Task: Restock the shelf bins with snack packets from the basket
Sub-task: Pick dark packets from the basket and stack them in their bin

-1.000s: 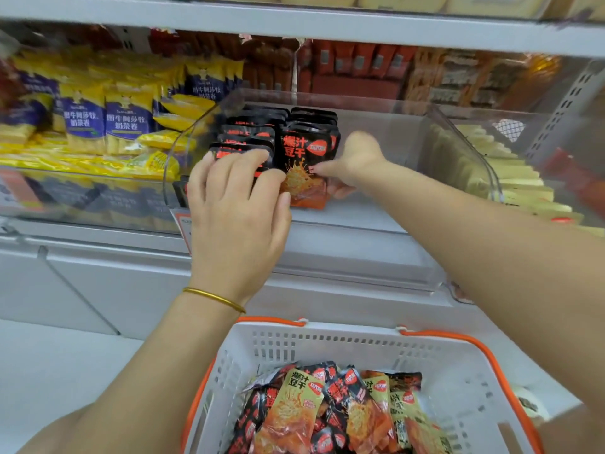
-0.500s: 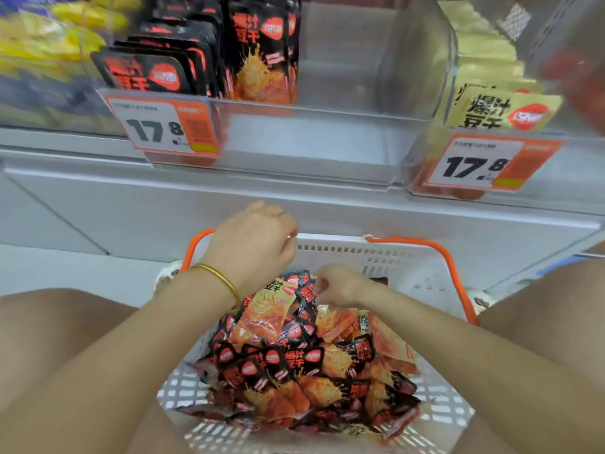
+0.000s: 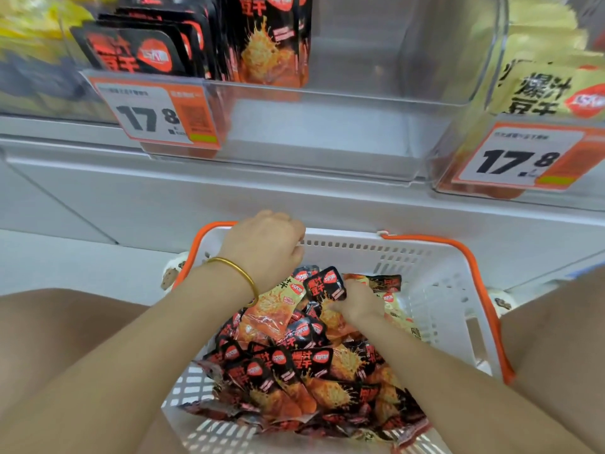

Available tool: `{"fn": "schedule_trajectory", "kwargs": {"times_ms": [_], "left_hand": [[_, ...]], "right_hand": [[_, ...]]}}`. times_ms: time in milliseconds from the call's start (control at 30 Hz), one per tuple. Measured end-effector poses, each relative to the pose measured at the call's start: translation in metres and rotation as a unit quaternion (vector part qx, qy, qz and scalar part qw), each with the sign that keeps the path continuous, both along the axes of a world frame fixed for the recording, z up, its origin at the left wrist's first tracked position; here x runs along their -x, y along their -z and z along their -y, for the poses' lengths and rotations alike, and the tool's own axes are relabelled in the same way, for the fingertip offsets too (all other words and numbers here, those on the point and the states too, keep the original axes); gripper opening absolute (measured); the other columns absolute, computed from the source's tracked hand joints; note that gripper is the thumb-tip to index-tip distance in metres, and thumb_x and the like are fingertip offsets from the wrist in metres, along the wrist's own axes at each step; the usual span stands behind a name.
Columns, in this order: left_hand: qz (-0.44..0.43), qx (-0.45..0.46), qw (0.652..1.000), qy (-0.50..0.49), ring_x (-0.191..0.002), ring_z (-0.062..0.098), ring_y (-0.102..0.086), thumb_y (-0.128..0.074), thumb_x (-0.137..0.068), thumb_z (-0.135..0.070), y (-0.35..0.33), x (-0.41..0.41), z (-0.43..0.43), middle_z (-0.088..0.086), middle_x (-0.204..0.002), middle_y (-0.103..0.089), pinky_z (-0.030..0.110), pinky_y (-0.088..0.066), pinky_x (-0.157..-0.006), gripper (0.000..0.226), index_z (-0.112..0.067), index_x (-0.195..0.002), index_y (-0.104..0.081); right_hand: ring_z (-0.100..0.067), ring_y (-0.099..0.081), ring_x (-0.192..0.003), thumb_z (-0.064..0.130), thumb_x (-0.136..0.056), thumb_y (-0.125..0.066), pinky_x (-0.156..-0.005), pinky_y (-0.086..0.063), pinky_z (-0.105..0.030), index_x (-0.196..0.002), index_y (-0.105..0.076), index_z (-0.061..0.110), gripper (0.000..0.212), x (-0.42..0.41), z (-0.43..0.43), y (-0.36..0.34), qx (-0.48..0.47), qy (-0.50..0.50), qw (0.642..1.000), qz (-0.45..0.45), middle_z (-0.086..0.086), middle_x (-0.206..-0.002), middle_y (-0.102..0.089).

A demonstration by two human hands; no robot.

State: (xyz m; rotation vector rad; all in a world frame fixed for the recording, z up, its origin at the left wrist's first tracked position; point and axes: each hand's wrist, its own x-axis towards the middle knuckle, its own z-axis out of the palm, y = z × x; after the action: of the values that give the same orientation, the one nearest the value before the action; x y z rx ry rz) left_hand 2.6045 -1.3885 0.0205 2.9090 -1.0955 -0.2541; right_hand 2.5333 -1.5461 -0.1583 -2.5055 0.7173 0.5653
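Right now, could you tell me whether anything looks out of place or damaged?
Nothing looks torn or spilled. The only oddity: a few pale yellow packets lie mixed into the black-and-orange packets in the white basket, beside the right hand.

A basket (image 3: 435,283) sits before the shelf (image 3: 294,201), below its front edge, with a heap of packets (image 3: 294,375) in its near left part. On the shelf a bin (image 3: 343,126) holds standing packets (image 3: 271,40) at its left end; another bin (image 3: 491,103) stands just right of it.
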Motion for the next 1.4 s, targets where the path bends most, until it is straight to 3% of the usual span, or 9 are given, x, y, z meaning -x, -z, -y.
{"fn": "schedule_trajectory", "kwargs": {"times_ms": [200, 334, 501, 634, 768, 901, 1102, 1302, 1402], "left_hand": [[-0.091, -0.012, 0.995, -0.045, -0.114, 0.027, -0.050, -0.054, -0.092, -0.036, 0.008, -0.009, 0.006, 0.009, -0.125, -0.053, 0.041, -0.044, -0.095, 0.043, -0.012, -0.127, -0.047], [-0.206, 0.138, 0.962, -0.119, -0.108, 0.023, -0.057, -0.068, -0.085, -0.027, -0.013, -0.011, 0.010, 0.009, -0.120, -0.060, 0.030, -0.046, -0.088, 0.040, -0.011, -0.119, -0.055], [-0.145, 0.379, 0.908, -0.102, -0.091, 0.015, -0.064, -0.075, -0.077, -0.019, -0.079, -0.012, -0.002, -0.002, -0.092, -0.066, 0.029, -0.048, -0.079, 0.023, -0.020, -0.097, -0.064], [0.104, 0.525, 0.842, -0.068, -0.071, 0.011, -0.056, -0.064, -0.084, -0.021, -0.127, -0.028, -0.016, -0.006, -0.083, -0.059, 0.020, -0.045, -0.068, 0.018, -0.018, -0.101, -0.058], [0.317, 0.387, 0.861, -0.093, -0.101, 0.032, -0.055, -0.050, -0.085, -0.027, -0.127, -0.064, -0.032, 0.011, -0.109, -0.060, 0.041, -0.039, -0.083, 0.029, -0.010, -0.106, -0.060], [0.344, 0.314, 0.878, -0.115, -0.118, 0.028, -0.050, -0.045, -0.090, -0.034, -0.098, -0.073, -0.035, 0.006, -0.123, -0.059, 0.045, -0.030, -0.100, 0.033, -0.015, -0.110, -0.063], [0.355, 0.280, 0.885, -0.112, -0.117, 0.028, -0.051, -0.040, -0.092, -0.036, -0.087, -0.077, -0.031, 0.006, -0.119, -0.060, 0.049, -0.018, -0.110, 0.034, -0.015, -0.102, -0.065], [0.356, 0.276, 0.885, -0.115, -0.117, 0.028, -0.051, -0.039, -0.092, -0.035, -0.086, -0.077, -0.032, 0.007, -0.119, -0.060, 0.050, -0.019, -0.111, 0.034, -0.015, -0.101, -0.065], [0.355, 0.275, 0.887, -0.111, -0.117, 0.028, -0.051, -0.039, -0.093, -0.035, -0.085, -0.078, -0.033, 0.006, -0.118, -0.059, 0.049, -0.019, -0.111, 0.034, -0.015, -0.101, -0.065]], "right_hand": [[-0.019, -0.067, -0.065, -0.007, -0.080, -0.067, -0.070, -0.060, -0.035, -0.092, -0.064, 0.003, 0.016, -0.016, 0.022, -0.086, -0.465, 0.127, 0.876, -0.009, -0.011, -0.082, -0.070], [-0.011, -0.066, -0.064, -0.003, -0.086, -0.060, -0.064, -0.056, -0.029, -0.090, -0.065, 0.013, 0.018, -0.012, 0.017, -0.154, -0.530, 0.038, 0.847, 0.013, 0.000, -0.075, -0.069], [-0.009, -0.062, -0.055, 0.002, -0.078, -0.070, -0.050, -0.053, -0.021, -0.099, -0.062, 0.010, 0.024, -0.010, 0.016, -0.247, -0.555, -0.028, 0.827, 0.084, -0.001, -0.072, -0.067], [-0.008, -0.062, -0.055, 0.009, -0.071, -0.065, -0.055, -0.056, -0.024, -0.090, -0.063, 0.009, 0.019, -0.034, 0.008, -0.321, -0.496, -0.061, 0.843, 0.198, -0.001, -0.071, -0.067], [-0.009, -0.063, -0.053, -0.002, -0.084, -0.061, -0.054, -0.058, -0.028, -0.087, -0.062, 0.012, 0.014, -0.087, -0.001, -0.351, -0.436, -0.022, 0.850, 0.296, -0.003, -0.072, -0.066], [-0.015, -0.062, -0.065, -0.018, -0.074, -0.065, -0.077, -0.058, -0.043, -0.108, -0.059, -0.003, 0.038, -0.158, -0.012, -0.332, -0.342, 0.025, 0.873, 0.347, -0.013, -0.086, -0.063], [-0.023, -0.062, -0.094, 0.024, -0.078, -0.074, -0.081, -0.053, -0.036, -0.109, -0.061, 0.007, 0.037, -0.204, -0.009, -0.299, 0.041, -0.030, 0.956, 0.289, -0.007, -0.103, -0.064], [-0.018, -0.064, -0.050, 0.019, -0.084, -0.071, -0.048, -0.058, -0.032, -0.099, -0.064, 0.002, 0.024, -0.218, -0.016, -0.291, -0.046, 0.019, 0.962, 0.267, -0.009, -0.063, -0.066], [-0.025, -0.069, -0.062, 0.019, -0.086, -0.070, -0.060, -0.060, -0.038, -0.095, -0.064, -0.002, 0.024, -0.220, -0.017, -0.288, -0.074, 0.028, 0.961, 0.266, -0.013, -0.070, -0.068]]}}
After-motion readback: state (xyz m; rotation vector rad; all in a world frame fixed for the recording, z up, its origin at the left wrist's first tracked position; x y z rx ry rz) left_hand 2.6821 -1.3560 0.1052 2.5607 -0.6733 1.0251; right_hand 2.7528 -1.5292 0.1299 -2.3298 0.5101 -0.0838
